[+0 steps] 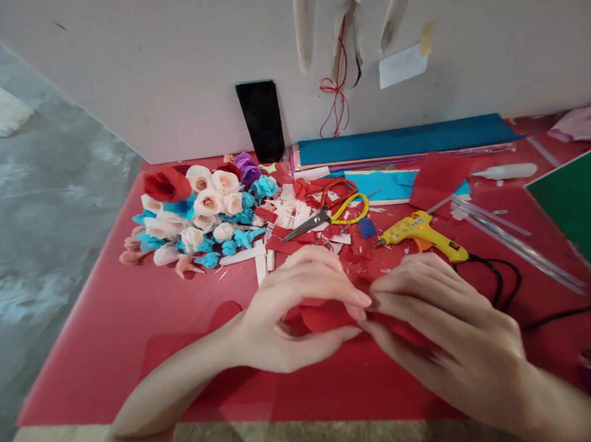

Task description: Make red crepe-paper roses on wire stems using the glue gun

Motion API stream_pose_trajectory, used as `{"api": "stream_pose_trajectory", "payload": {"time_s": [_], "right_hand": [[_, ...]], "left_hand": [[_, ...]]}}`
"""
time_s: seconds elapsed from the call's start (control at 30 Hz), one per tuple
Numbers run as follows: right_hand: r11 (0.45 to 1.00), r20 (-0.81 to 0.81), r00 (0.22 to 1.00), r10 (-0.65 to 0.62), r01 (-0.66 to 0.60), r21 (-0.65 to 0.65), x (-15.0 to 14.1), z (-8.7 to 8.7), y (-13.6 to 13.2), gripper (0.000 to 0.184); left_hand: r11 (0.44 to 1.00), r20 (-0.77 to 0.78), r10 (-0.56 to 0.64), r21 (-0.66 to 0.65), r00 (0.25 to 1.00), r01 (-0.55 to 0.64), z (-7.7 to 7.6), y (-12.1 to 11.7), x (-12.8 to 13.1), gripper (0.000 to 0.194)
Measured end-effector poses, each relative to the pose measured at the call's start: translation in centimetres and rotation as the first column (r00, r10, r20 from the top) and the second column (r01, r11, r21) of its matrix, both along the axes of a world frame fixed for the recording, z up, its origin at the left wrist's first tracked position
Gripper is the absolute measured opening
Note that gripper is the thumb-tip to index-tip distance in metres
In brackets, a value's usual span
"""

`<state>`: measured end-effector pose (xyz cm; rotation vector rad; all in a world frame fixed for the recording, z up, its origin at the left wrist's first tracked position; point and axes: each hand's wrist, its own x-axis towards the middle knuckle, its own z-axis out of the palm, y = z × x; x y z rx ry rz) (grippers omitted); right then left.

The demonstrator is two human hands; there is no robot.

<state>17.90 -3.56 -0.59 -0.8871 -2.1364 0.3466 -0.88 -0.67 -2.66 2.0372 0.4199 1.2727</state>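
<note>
A piece of red crepe paper (326, 316) is pinched between my two hands over the front of the red table. My left hand (296, 314) curls around it, thumb and fingertips meeting at its right end. From the other side, my right hand (442, 332) grips the same paper with bent fingers, its tips touching those of the left. Most of the paper is hidden by my fingers. Just beyond my hands lie scissors (320, 219) with red and yellow handles, and a yellow glue gun (421, 233) with a black cord.
Paper flowers (209, 203) in white, blue, red and purple are heaped at the left. A phone (264, 119) leans on the white wall. Folded blue paper (405, 137), glue sticks (520, 244), a white bottle (507, 171) and a green board (580, 210) lie rightward. Scraps litter the middle.
</note>
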Motion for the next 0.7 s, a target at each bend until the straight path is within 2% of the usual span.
{"api": "stream_pose_trajectory", "payload": {"time_s": [0.13, 0.23, 0.3, 0.37, 0.43, 0.57, 0.63, 0.7], "right_hand": [[0.999, 0.018, 0.999, -0.035, 0.035, 0.008, 0.0, 0.1, 0.0, 0.013], [0.999, 0.009, 0.998, -0.055, 0.055, 0.003, 0.2, 0.2, 0.0, 0.013], [0.997, -0.015, 0.999, -0.042, 0.041, -0.061, 0.5, 0.4, 0.0, 0.014], [0.984, -0.046, 0.999, -0.008, 0.000, -0.177, 0.8, 0.6, 0.2, 0.013], [0.943, -0.094, 0.995, 0.037, -0.066, -0.327, 1.0, 0.7, 0.5, 0.008], [0.780, -0.156, 0.981, 0.118, -0.189, -0.596, 0.9, 0.5, 1.4, 0.006], [0.720, -0.179, 0.972, 0.152, -0.233, -0.654, 0.8, 0.4, 1.7, 0.007], [0.688, -0.203, 0.964, 0.172, -0.265, -0.676, 0.8, 0.2, 1.9, 0.010]], "left_hand": [[0.999, 0.025, 0.043, -0.029, 0.999, -0.042, -0.3, 0.0, 0.0, 0.040], [0.997, 0.036, 0.030, -0.068, 0.999, -0.027, -0.3, 0.1, -0.1, 0.038], [0.997, 0.049, 0.010, -0.074, 0.999, -0.006, -0.2, 0.3, -0.2, 0.036], [0.996, 0.051, -0.014, -0.083, 0.999, 0.018, -0.1, 0.4, -0.4, 0.036], [0.994, 0.035, -0.045, -0.100, 0.998, 0.048, 0.0, 0.5, -0.5, 0.037], [0.983, -0.001, -0.090, -0.158, 0.996, 0.088, 0.0, 0.5, -0.5, 0.033], [0.974, 0.005, -0.111, -0.196, 0.994, 0.110, -0.2, 0.6, -0.4, 0.031], [0.964, 0.019, -0.130, -0.232, 0.991, 0.131, -0.4, 0.5, -0.4, 0.033]]}}
